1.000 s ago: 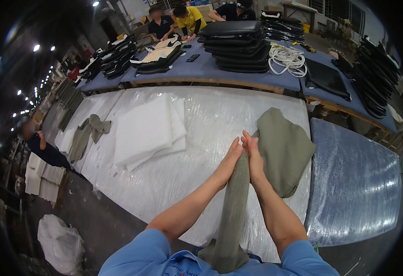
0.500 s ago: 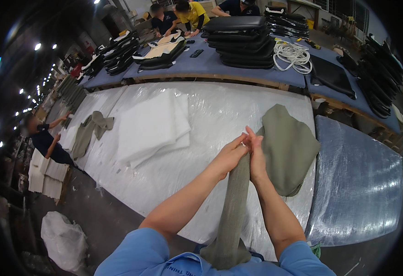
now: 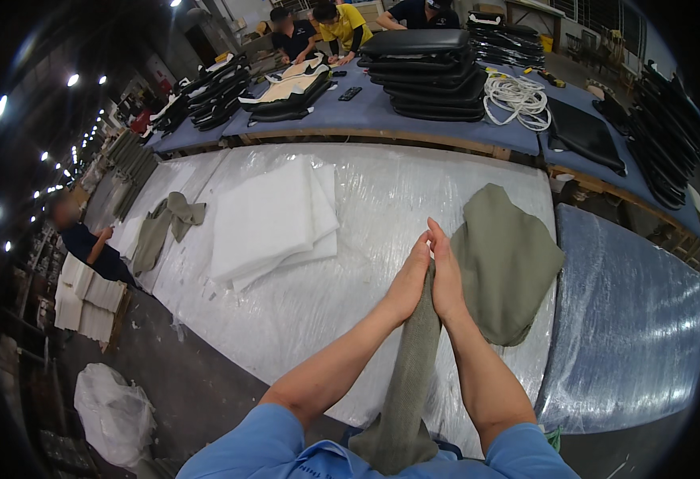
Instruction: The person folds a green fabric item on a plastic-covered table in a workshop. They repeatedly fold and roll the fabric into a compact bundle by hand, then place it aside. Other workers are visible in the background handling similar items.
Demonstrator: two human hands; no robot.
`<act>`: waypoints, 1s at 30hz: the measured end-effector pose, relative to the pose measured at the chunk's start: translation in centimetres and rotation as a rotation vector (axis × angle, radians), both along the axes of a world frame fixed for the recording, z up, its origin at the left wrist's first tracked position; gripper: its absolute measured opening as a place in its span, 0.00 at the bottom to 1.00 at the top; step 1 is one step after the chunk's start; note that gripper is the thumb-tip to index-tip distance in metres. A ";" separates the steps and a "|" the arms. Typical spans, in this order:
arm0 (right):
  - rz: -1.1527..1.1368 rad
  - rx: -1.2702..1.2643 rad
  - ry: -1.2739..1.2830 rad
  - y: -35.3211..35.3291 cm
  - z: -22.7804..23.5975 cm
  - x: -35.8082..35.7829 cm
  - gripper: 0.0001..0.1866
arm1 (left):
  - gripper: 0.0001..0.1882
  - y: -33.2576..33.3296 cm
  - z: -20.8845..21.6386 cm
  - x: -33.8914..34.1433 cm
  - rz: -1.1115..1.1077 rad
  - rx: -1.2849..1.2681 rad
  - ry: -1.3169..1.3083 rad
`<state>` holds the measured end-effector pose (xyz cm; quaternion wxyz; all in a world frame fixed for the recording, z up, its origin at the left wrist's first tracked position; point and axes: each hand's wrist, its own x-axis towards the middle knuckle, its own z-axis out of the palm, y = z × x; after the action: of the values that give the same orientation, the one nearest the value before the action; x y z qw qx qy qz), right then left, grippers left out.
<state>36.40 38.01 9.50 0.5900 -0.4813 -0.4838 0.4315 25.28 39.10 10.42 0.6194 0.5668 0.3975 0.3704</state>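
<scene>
My left hand (image 3: 411,279) and my right hand (image 3: 447,275) are pressed palm to palm, with fingers straight and pointing away from me. Between the palms they hold the far end of a long grey-green fabric piece (image 3: 408,367). It is narrow along its length and widens where it lies against my blue shirt. How far its end reaches between the hands is hidden. Just right of my right hand, a wider grey-green fabric piece (image 3: 508,263) lies on the plastic-wrapped table (image 3: 382,188). Left of the hands is a stack of white padding sheets (image 3: 266,215).
Another grey-green fabric piece (image 3: 162,227) lies at the table's left, near a co-worker (image 3: 90,239). A blue plastic-wrapped panel (image 3: 621,319) adjoins on the right. Across the back, a blue bench (image 3: 342,120) bears black cushion stacks (image 3: 426,76) and coiled white cord (image 3: 518,100); people stand behind it.
My fingers, bent and uneven before, are now straight and laid flat together around the fabric. The whole view has shifted slightly. The co-worker at left has drawn in an outstretched arm.
</scene>
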 end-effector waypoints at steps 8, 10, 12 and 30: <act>-0.033 0.065 0.225 0.2 -0.6 0.5 0.42 | 0.39 1.1 0.0 1.7 -0.090 0.236 0.071; -0.037 0.044 0.189 -0.2 -1.0 1.5 0.40 | 0.39 0.6 0.0 2.3 -0.088 0.222 0.019; -0.051 0.040 0.190 -0.4 -1.2 1.6 0.40 | 0.39 -0.1 -0.2 2.4 -0.067 0.213 -0.022; 0.045 -0.099 0.100 -0.4 -0.5 -1.7 0.29 | 0.45 -8.2 3.3 -3.3 0.053 -0.252 -0.040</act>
<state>34.75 37.64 9.01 0.5792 -0.4768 -0.4423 0.4915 21.95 30.89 13.69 0.6834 0.4662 0.4433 0.3452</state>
